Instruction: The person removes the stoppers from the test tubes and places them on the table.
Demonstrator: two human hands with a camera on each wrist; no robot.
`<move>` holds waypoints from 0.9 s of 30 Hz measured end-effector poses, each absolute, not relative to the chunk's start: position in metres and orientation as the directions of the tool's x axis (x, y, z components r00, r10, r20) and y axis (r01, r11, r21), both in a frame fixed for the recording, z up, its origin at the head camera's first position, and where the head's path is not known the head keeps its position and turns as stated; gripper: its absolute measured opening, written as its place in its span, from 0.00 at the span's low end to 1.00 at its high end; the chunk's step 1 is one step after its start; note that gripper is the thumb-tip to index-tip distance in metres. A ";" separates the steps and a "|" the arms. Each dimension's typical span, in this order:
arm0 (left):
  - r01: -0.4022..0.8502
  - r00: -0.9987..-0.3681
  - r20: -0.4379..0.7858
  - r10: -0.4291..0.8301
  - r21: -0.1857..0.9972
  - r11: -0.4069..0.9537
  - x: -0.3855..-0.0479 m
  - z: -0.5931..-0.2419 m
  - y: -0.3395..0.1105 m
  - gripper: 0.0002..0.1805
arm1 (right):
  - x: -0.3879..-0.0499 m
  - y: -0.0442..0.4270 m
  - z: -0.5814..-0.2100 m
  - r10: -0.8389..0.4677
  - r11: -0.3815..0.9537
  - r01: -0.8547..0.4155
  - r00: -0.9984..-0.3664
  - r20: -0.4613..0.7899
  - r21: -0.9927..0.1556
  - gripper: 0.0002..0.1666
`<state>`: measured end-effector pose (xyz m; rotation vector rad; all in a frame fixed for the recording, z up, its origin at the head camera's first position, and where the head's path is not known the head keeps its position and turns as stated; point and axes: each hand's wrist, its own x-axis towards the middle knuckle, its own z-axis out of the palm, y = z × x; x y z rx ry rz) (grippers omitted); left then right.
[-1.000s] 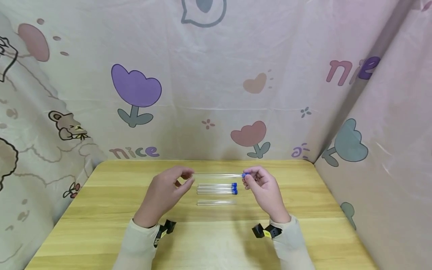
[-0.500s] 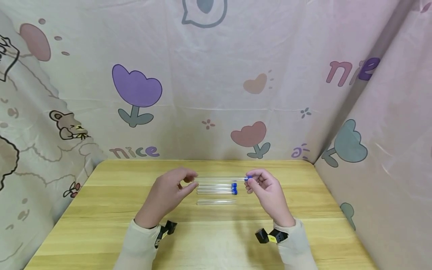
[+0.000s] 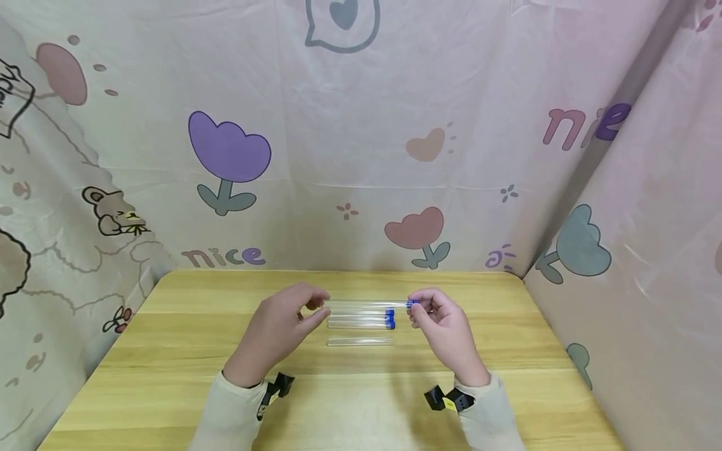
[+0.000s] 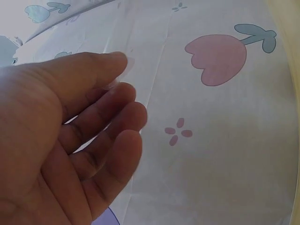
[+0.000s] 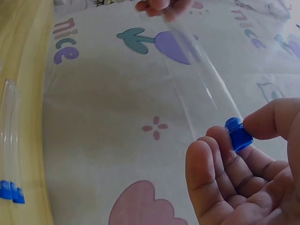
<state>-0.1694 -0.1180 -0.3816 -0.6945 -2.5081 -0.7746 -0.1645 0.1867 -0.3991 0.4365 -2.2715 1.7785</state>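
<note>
Fingers [image 5: 268, 123] pinch blue cap [image 5: 240, 137] and, seemingly, clear tube [image 5: 209, 82].

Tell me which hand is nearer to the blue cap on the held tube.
Right. The right hand pinches the blue cap itself; the left hand is at the opposite end of the clear tube.

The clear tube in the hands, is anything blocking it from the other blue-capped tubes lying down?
Nothing visible stands between the held tube and the blue-capped tubes. The right hand pinches the held tube's blue cap; the left hand is at the other end.
</note>
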 end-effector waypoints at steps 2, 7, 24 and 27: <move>0.562 -0.793 0.510 0.332 0.403 0.722 -0.169 -0.382 -0.118 0.13 | -0.165 0.186 -0.401 -0.089 0.231 -0.357 -0.934 0.346 -0.905 0.07; 0.536 -0.816 0.479 0.325 0.413 0.737 -0.169 -0.382 -0.117 0.14 | -0.165 0.185 -0.402 -0.077 0.255 -0.343 -0.939 0.335 -0.904 0.09; 0.539 -0.809 0.494 0.319 0.408 0.737 -0.168 -0.384 -0.120 0.12 | -0.168 0.182 -0.407 -0.059 0.252 -0.367 -0.929 0.365 -0.895 0.08; 0.542 -0.805 0.501 0.318 0.402 0.738 -0.169 -0.384 -0.120 0.12 | -0.168 0.182 -0.406 -0.062 0.272 -0.366 -0.930 0.363 -0.890 0.08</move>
